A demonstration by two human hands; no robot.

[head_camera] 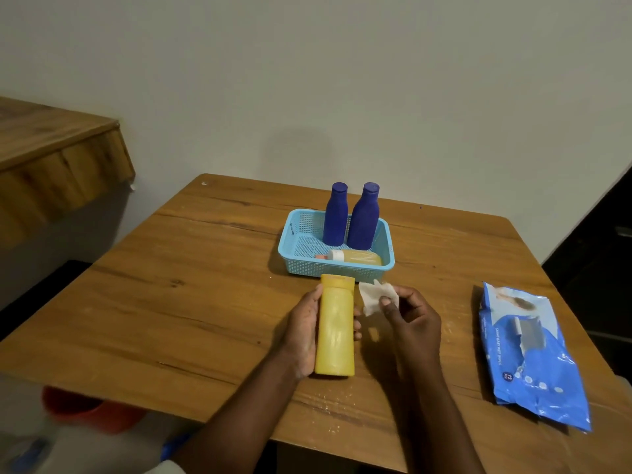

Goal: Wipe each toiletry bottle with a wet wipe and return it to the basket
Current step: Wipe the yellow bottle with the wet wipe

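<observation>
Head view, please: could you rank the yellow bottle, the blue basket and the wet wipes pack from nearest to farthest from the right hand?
1. Yellow bottle, just left of the right hand, in the left hand.
2. Blue basket, ahead.
3. Wet wipes pack, far right.

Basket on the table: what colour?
Light blue perforated plastic basket, clearest in the head view; it holds two dark blue bottles.

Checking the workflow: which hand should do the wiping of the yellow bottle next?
Right. The right hand already pinches the wet wipe beside the yellow bottle, while the left hand grips that bottle and is probably best kept steadying it.
</observation>
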